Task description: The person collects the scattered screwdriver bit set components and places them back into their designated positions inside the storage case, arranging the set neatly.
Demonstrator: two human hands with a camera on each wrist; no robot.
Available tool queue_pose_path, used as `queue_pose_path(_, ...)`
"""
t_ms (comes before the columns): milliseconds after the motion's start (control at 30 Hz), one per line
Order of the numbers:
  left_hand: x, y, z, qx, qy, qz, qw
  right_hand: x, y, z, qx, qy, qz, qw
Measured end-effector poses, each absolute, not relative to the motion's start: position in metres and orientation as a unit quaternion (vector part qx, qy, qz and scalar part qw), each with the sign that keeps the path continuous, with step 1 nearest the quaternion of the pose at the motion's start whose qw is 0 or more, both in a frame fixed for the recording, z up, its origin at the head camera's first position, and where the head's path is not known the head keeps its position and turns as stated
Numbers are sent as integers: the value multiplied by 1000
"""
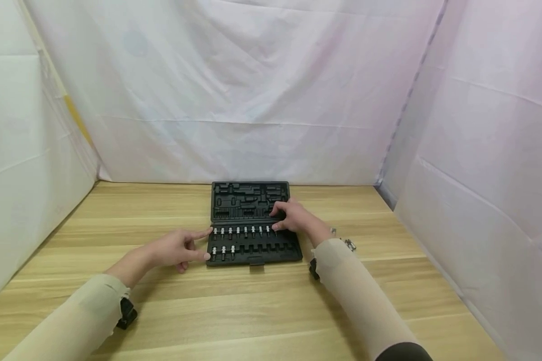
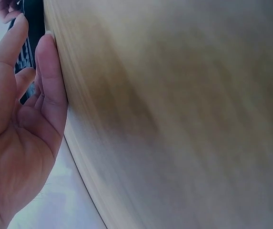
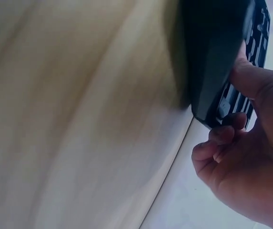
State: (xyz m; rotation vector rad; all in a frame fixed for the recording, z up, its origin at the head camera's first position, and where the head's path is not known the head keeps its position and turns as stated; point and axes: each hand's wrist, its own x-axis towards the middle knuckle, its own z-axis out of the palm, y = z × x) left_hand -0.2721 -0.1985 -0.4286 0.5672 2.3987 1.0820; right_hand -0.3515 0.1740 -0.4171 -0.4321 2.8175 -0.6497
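A black plastic socket-set case [image 1: 253, 258] lies unfolded on the table. Silver bit sockets [image 1: 238, 230] fill much of the upper row of its near half, and a few more [image 1: 223, 250] sit at the left of the lower row. My left hand [image 1: 176, 248] touches the case's left edge with index finger and thumb extended, the other fingers bent. At the upper row's right end is my right hand [image 1: 295, 218], its thumb on or beside the last bit socket and its index finger bent, apart from the thumb. In the right wrist view the fingertips are partly hidden.
More small metal pieces [image 1: 351, 244] lie on the wooden table [image 1: 235, 311] right of the case, partly behind the right wrist. The case's lid [image 1: 248, 200], with moulded recesses, lies toward the back. White sheeting [image 1: 235, 90] hangs behind and at both sides.
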Motion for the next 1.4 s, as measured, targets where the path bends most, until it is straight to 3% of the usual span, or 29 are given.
queue_pose_path(433,-273,-200,-428,199,871,389,225,-350,160,-410,-129,973,-160,108)
queue_pose_path(800,-272,-200,-427,204,868,393,225,-350,176,-420,-151,949,-255,106)
queue_pose_path(1400,-272,-200,-428,203,869,392,223,-352,190,-420,-180,943,-261,100)
